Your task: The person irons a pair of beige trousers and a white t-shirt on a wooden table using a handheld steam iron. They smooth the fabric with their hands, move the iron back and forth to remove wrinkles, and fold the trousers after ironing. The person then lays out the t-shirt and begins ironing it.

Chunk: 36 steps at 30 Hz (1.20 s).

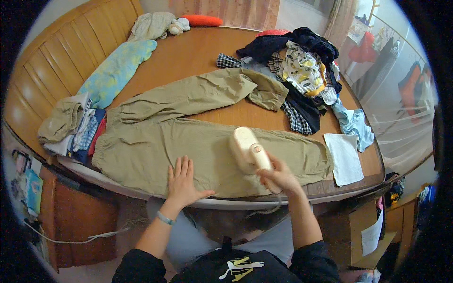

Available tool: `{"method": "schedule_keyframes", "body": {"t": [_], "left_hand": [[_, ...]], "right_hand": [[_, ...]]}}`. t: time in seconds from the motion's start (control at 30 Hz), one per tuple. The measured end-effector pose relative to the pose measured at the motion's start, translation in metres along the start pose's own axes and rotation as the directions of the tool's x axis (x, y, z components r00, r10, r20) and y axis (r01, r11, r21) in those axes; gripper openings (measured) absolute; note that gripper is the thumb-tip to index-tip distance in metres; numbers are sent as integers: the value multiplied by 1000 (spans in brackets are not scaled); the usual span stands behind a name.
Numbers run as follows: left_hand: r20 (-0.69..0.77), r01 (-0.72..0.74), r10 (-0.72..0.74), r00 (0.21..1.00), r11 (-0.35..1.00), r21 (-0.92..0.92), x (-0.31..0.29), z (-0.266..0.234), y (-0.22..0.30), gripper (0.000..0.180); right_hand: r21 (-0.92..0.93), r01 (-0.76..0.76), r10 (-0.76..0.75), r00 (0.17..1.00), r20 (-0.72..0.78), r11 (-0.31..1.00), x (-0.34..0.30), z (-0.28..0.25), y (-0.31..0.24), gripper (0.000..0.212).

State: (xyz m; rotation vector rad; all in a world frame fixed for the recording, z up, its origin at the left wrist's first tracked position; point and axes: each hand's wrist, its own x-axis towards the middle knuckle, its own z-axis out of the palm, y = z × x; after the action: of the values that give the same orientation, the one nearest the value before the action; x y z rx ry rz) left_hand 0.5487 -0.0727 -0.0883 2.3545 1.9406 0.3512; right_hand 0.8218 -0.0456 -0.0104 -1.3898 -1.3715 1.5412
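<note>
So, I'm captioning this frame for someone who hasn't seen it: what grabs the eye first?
The khaki trousers spread across the wooden table, with the left hand flat on them and the right hand holding a cream iron. A heap of mixed clothes sits at the far right.

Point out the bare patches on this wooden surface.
Bare wood lies between the long blue-yellow cushion and the dark clothes heap. A smaller strip sits between the khaki trousers' legs. The right edge is crowded.
</note>
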Motion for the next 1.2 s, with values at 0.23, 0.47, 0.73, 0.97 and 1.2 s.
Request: {"method": "schedule_keyframes", "body": {"t": [0.23, 0.47, 0.73, 0.97, 1.2], "left_hand": [[82, 21, -21, 996, 1000, 7, 5, -10, 9, 107], [3, -133, 134, 991, 985, -106, 15, 19, 53, 91], [39, -80, 82, 996, 996, -49, 8, 14, 59, 94], [-243, -90, 3, 970, 934, -347, 3, -12, -10, 64], [-227, 450, -414, 881, 883, 135, -19, -44, -195, 51]], "right_hand": [[-53, 101, -112, 952, -284, 993, 1, -56, -1, 62], [-24, 21, -22, 998, -55, 1000, -27, -26, -3, 65], [29, 17, -8, 960, -280, 999, -22, -65, 14, 57], [-44, 75, -85, 941, -327, 996, -31, -57, -5, 62], [-31, 108, -105, 990, 89, 994, 3, 48, -44, 64]]}}
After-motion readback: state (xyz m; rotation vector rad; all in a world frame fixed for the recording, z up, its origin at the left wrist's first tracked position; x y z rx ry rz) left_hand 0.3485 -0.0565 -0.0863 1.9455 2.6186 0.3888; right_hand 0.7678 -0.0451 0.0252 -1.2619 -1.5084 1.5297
